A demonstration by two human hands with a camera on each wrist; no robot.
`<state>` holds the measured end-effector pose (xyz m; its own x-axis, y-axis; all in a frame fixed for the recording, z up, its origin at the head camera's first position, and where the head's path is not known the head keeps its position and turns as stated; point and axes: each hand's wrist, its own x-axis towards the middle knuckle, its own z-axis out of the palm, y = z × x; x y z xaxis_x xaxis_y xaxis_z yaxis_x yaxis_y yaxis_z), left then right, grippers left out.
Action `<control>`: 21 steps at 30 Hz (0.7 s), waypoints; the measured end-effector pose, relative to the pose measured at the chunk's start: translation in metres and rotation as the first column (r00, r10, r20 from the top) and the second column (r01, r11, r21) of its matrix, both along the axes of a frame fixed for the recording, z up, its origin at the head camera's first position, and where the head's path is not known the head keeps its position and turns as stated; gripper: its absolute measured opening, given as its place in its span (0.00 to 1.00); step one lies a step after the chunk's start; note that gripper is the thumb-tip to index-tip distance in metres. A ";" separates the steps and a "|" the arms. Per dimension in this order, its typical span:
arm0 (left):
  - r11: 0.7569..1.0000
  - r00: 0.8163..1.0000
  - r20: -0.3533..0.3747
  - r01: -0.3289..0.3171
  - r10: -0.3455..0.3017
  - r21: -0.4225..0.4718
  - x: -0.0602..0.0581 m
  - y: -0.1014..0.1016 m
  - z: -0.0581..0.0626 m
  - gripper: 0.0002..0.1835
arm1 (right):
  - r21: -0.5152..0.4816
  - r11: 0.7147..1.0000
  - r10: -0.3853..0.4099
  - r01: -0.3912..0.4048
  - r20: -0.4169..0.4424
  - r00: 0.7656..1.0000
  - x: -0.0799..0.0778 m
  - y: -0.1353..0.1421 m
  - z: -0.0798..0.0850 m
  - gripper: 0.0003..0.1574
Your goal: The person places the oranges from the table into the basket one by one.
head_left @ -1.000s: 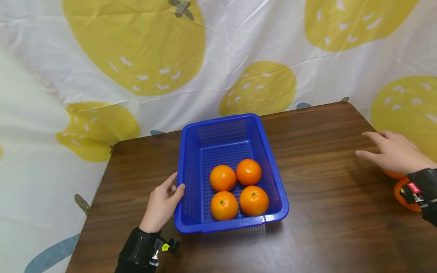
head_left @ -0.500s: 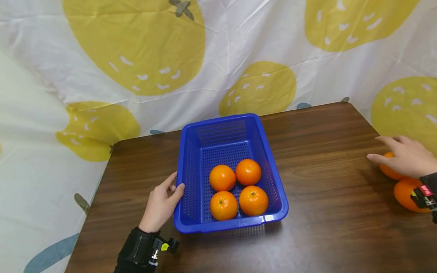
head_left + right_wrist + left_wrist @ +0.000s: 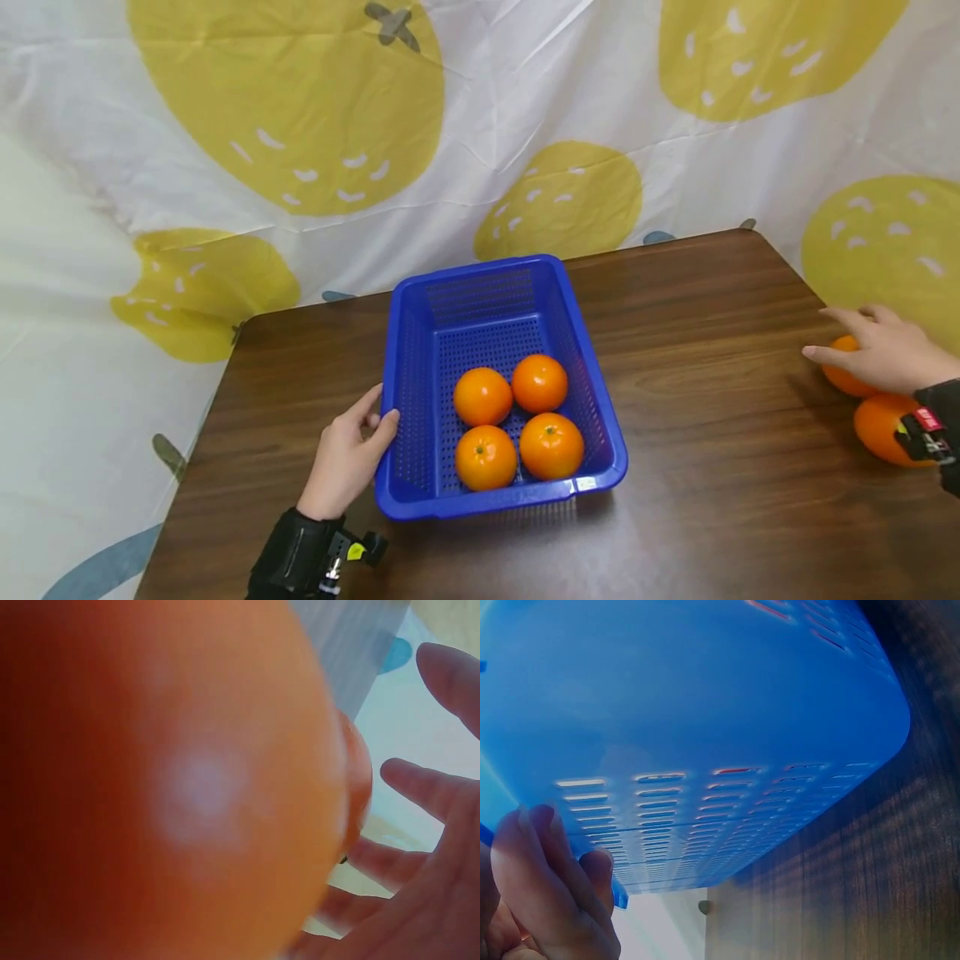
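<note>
A blue perforated plastic basket (image 3: 495, 502) stands on the table with several oranges (image 3: 552, 446) grouped in its near half. My left hand (image 3: 341, 462) grips its left rim, thumb on top and fingers curled beneath. The left wrist view shows those fingers (image 3: 547, 885) against the slotted side wall. At the table's right side, my right hand (image 3: 892, 354) hovers with spread fingers over an orange (image 3: 843, 379). A nearer orange (image 3: 881, 429) sits below my right wrist. In the right wrist view one orange (image 3: 187, 787) fills the left, and another (image 3: 358, 776) shows behind it beside my fingers.
The brown wooden table (image 3: 697, 400) stretches between the basket and the two loose oranges. Behind it hangs a white cloth (image 3: 450, 167) with yellow fruit prints, close to the table's back and right edges.
My right hand has moved right and slightly nearer, so more of the two loose oranges shows. The left hand keeps its hold on the basket; the head view has shifted slightly.
</note>
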<state>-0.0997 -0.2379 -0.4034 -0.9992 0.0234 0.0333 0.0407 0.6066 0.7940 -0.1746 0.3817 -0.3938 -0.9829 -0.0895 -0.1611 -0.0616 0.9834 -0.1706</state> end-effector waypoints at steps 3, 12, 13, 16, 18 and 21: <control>1.000 1.000 0.003 0.000 0.000 0.005 0.000 0.000 0.000 0.27 | 0.004 1.000 -0.007 0.007 0.016 1.000 0.000 0.002 -0.002 0.56; 1.000 1.000 0.016 0.004 -0.004 0.003 0.000 0.000 0.001 0.28 | -0.003 1.000 -0.011 0.011 0.053 0.999 0.003 0.008 -0.012 0.55; 1.000 1.000 0.018 0.005 -0.005 0.004 0.000 0.000 0.001 0.28 | -0.005 1.000 -0.011 0.011 0.051 0.999 0.003 0.008 -0.013 0.55; 1.000 1.000 0.024 0.003 -0.003 0.006 0.000 -0.001 0.001 0.28 | 0.001 1.000 -0.005 0.005 0.035 0.999 0.003 0.010 -0.018 0.53; 1.000 1.000 0.027 0.001 -0.001 0.004 0.000 -0.001 0.000 0.28 | 0.009 1.000 0.002 -0.002 0.016 1.000 0.004 0.010 -0.020 0.50; 1.000 1.000 0.028 -0.002 0.002 0.003 -0.001 0.000 0.000 0.28 | 0.017 1.000 0.013 -0.013 -0.004 1.000 0.005 0.011 -0.023 0.46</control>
